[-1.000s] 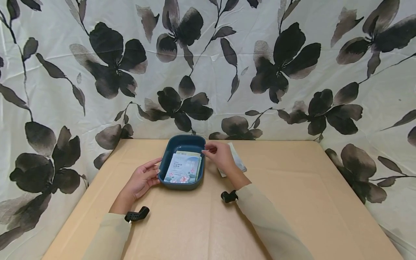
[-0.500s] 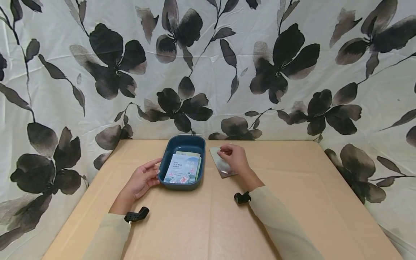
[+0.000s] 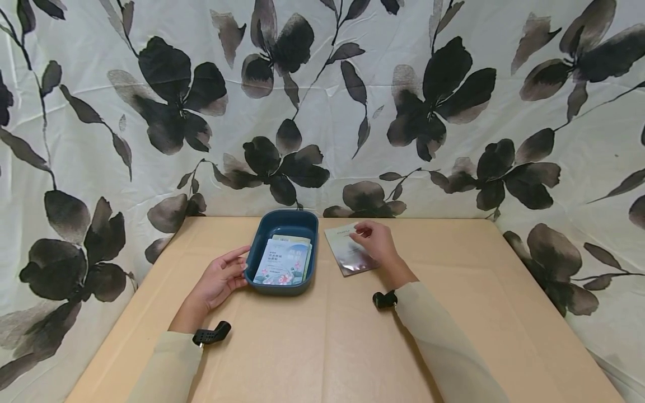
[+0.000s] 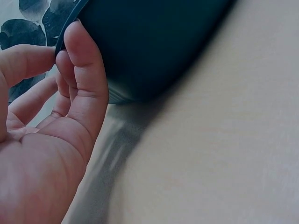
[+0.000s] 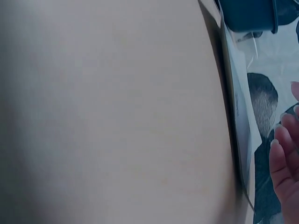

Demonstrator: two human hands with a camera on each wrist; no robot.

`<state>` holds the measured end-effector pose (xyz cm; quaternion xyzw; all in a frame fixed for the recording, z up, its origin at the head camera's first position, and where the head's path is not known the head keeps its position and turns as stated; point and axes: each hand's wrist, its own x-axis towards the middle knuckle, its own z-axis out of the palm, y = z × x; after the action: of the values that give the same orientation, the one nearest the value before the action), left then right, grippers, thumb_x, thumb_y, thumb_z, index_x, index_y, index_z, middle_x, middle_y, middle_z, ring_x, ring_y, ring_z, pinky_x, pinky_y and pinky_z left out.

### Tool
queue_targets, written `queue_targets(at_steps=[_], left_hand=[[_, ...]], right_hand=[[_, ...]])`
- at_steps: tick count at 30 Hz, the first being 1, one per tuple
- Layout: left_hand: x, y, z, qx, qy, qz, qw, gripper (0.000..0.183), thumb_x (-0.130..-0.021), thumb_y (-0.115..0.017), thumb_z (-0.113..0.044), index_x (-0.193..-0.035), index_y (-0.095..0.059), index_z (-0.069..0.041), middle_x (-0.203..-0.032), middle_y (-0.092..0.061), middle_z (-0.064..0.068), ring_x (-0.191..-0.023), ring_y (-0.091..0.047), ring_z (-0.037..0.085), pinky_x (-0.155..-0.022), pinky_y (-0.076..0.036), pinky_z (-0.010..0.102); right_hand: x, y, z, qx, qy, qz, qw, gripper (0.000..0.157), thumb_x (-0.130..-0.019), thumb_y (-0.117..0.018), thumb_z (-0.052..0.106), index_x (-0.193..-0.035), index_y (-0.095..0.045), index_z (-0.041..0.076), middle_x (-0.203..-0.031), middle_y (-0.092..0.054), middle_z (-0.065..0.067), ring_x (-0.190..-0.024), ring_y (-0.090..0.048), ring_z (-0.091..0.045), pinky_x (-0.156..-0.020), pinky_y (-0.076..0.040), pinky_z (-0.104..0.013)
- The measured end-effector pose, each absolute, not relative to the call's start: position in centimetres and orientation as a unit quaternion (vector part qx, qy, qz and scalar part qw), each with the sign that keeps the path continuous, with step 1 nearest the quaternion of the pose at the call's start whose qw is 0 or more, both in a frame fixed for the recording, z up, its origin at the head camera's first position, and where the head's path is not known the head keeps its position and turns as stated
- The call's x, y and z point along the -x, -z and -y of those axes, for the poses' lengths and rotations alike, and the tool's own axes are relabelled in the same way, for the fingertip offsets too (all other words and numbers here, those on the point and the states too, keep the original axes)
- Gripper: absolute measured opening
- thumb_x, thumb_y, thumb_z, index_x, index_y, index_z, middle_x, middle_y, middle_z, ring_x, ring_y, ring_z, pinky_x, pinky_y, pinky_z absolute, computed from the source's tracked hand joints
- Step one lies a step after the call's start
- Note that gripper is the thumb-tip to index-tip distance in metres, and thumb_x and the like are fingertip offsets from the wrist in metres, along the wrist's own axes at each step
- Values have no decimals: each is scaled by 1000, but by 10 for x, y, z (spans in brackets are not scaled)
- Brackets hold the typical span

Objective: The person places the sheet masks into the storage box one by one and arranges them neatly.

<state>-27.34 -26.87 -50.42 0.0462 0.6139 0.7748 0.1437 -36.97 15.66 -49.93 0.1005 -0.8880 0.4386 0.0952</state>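
Observation:
A dark blue rectangular tub point(image 3: 284, 224) stands near the table's far edge, with several flat packets inside. The top packet point(image 3: 279, 263) is pale blue with pink flowers. At the tub's left side is my left hand point(image 3: 224, 277); its fingertips pinch the rim, as the left wrist view point(image 4: 79, 88) shows. To the right of the tub, a flat packet point(image 3: 345, 252), pale green fading to shiny silver, lies on the table. Over its right part hovers my right hand point(image 3: 378, 240), fingers loosely bent and holding nothing. The right wrist view has those fingers point(image 5: 280, 163) apart from the packet.
A light wood-toned table point(image 3: 312, 347) carries everything. Behind it hangs a white cloth point(image 3: 363, 101) with dark flowers. Each wrist wears a small black camera; the left one point(image 3: 213, 333) sits just above the table.
My right hand has left the tub's right rim and moved right over the silvery packet, which now shows more of its face and lies slightly turned. My left hand and the tub stay put.

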Motion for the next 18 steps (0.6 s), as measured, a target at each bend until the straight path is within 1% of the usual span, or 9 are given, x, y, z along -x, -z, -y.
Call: queue_targets(at_steps=[7,11,14,18], left_hand=[[273,505,269,-49,-773,-617,138,61,-104,-56,-7,-160,-31,-6,-112,-65,3,-89,-71,14,-78,-61,28],[273,506,270,-52,-770,-621,136,61,-104,-56,-6,-160,-31,-5,-112,-64,3,-89,-71,14,-77,-61,28],[273,506,270,-55,-768,-623,137,61,-104,-56,-7,-160,-31,-5,-113,-64,4,-89,-71,14,-78,-61,28],[274,506,269,-50,-768,-624,135,61,-104,-57,-8,-160,-32,-6,-113,-63,4,-88,-70,14,-77,-61,28]], right_hand=[[382,501,-160,-82,-429,896,76,35,-90,-80,24,-117,-74,3,-107,-74,-11,-95,-65,-26,-85,-55,-38],[390,504,-164,-80,-434,895,58,38,-89,-81,25,-120,-73,4,-113,-72,-15,-98,-63,-27,-85,-54,-36],[396,504,-169,-84,-444,891,47,38,-90,-80,22,-122,-71,3,-118,-70,-18,-102,-63,-29,-88,-53,-38],[402,504,-178,-85,-443,892,30,37,-91,-78,19,-124,-70,4,-119,-70,-17,-105,-64,-30,-91,-53,-42]])
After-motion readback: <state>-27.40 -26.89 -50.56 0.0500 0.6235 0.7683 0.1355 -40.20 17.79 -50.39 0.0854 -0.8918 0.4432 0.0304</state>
